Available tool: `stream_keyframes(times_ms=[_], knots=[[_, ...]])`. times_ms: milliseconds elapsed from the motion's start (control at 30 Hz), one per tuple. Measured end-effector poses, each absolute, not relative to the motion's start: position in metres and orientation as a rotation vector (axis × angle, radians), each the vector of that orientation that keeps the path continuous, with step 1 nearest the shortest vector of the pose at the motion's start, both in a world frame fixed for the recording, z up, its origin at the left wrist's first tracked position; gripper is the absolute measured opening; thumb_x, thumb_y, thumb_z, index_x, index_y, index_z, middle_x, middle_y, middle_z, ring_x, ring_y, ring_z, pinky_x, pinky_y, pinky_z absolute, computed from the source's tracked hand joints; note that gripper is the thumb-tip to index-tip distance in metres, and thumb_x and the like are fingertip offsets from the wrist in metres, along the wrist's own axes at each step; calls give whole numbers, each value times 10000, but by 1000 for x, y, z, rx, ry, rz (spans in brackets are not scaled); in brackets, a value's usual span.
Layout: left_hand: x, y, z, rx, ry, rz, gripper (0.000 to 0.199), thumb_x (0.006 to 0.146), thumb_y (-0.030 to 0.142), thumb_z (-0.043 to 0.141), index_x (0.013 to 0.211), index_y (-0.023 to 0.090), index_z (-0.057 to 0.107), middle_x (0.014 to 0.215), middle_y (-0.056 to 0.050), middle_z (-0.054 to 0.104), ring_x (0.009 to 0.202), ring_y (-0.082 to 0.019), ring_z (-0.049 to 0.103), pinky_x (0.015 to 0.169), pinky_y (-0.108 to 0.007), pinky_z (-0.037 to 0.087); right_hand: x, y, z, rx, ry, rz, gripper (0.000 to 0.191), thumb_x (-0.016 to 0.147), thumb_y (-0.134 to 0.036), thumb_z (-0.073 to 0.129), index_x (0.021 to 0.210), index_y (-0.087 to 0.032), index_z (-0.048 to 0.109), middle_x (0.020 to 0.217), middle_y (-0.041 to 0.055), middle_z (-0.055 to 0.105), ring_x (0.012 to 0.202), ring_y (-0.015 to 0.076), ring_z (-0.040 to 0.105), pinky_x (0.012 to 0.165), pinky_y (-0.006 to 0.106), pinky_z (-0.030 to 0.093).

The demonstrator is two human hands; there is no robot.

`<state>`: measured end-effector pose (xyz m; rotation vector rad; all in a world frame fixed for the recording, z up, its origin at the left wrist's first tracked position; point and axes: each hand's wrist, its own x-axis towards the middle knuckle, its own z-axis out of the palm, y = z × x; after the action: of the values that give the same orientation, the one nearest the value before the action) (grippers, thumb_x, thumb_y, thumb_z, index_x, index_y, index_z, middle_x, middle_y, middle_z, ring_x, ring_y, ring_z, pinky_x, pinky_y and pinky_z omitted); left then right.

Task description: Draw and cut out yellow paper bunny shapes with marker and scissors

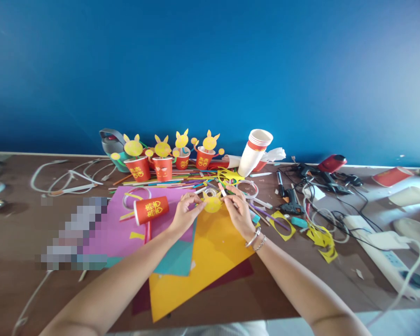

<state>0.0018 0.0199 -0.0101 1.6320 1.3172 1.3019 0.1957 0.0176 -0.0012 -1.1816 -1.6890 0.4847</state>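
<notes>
A round yellow paper cutout with pointed ears (pixel 212 204) is between my two hands, above the orange sheet (pixel 203 261). My left hand (pixel 188 208) pinches its left edge. My right hand (pixel 238 207) is closed at the cutout's right side, with a slim pink-and-white pen-like stick (pixel 222 189) between thumb and fingers. Marks on the cutout are too small to read. Left of my left hand, a red paper cup (pixel 151 210) lies on its side on a purple sheet (pixel 105 233).
Several red cups with yellow eared faces (pixel 162 168) line the back, beside stacked white cups (pixel 254 151). Coloured sticks (pixel 182 178) lie in front. To the right are a black glue gun (pixel 292 203), yellow scraps (pixel 283 225), cables and a power strip (pixel 378 256).
</notes>
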Motion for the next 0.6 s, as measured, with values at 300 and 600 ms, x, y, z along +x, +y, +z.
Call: stream_keyframes(times_ms=[300, 600], knots=[[-3, 24, -16, 1485, 1331, 1330, 192, 735, 349, 659, 647, 182, 622, 772, -12, 587, 809, -168, 546, 787, -287, 395, 210, 26, -5, -1571, -1965, -145, 170, 792, -337, 619, 754, -181, 674, 1270, 138, 527, 1317, 331, 293, 1085, 568, 140], [-3, 23, -12, 1551, 1305, 1312, 166, 718, 321, 661, 640, 182, 613, 772, -16, 593, 812, -171, 554, 801, -301, 402, 207, 27, -8, -1672, -2038, -262, 195, 805, -301, 576, 694, -159, 649, 1286, 171, 529, 1330, 322, 284, 1099, 554, 83]])
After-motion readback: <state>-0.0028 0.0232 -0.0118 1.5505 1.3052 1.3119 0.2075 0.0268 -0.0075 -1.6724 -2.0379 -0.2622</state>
